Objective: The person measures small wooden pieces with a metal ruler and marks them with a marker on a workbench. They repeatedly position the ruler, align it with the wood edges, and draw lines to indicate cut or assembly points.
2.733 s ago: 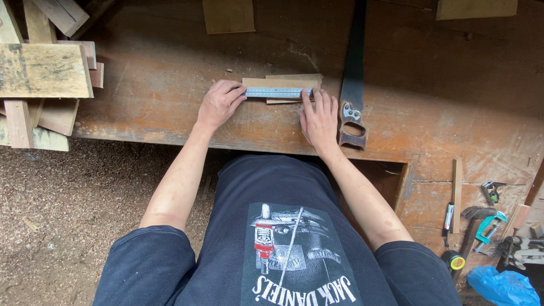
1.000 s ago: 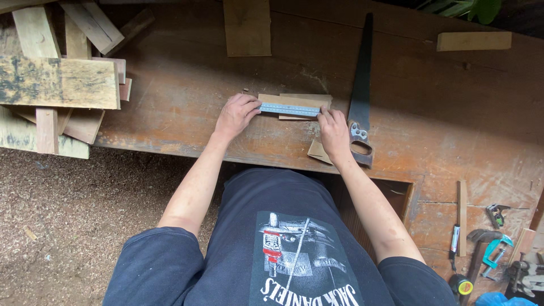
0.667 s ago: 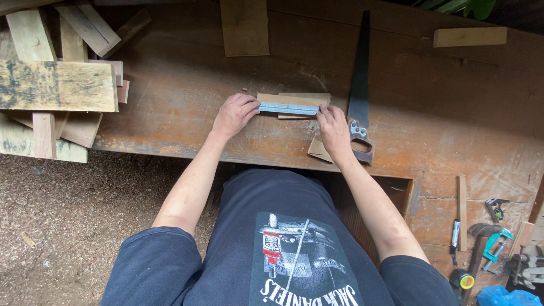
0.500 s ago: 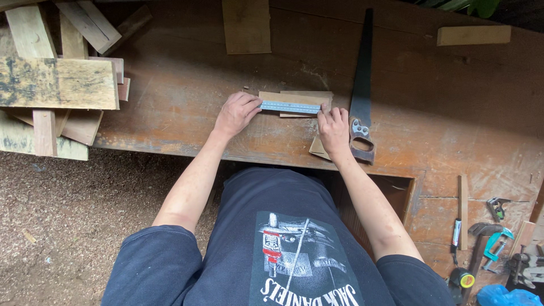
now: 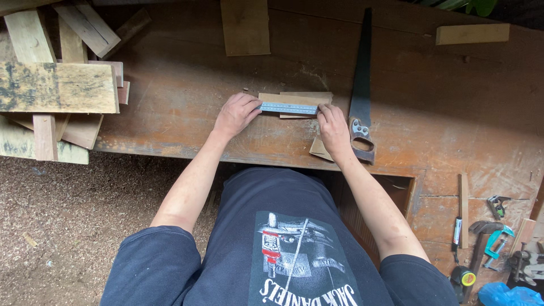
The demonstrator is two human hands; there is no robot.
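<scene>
A small flat wooden piece (image 5: 297, 98) lies on the worn wooden workbench (image 5: 226, 73), with a metal ruler (image 5: 289, 107) laid along its near edge. My left hand (image 5: 237, 113) presses on the ruler's left end with curled fingers. At the ruler's right end rests my right hand (image 5: 333, 126), fingertips on the wood and ruler. A thin wood offcut (image 5: 319, 149) pokes out from under my right wrist.
A hand saw (image 5: 361, 85) lies just right of my right hand, handle toward me. Scrap boards (image 5: 56, 85) pile up at left. More wood pieces (image 5: 245, 27) lie at the bench's far side. Clamps, a hammer and tape (image 5: 487, 238) lie at lower right. Sawdust covers the ground (image 5: 68, 215).
Both hands have stayed on the ruler and wood piece. The view has shifted slightly; since the earliest frame the offcut under my right wrist has come into sight.
</scene>
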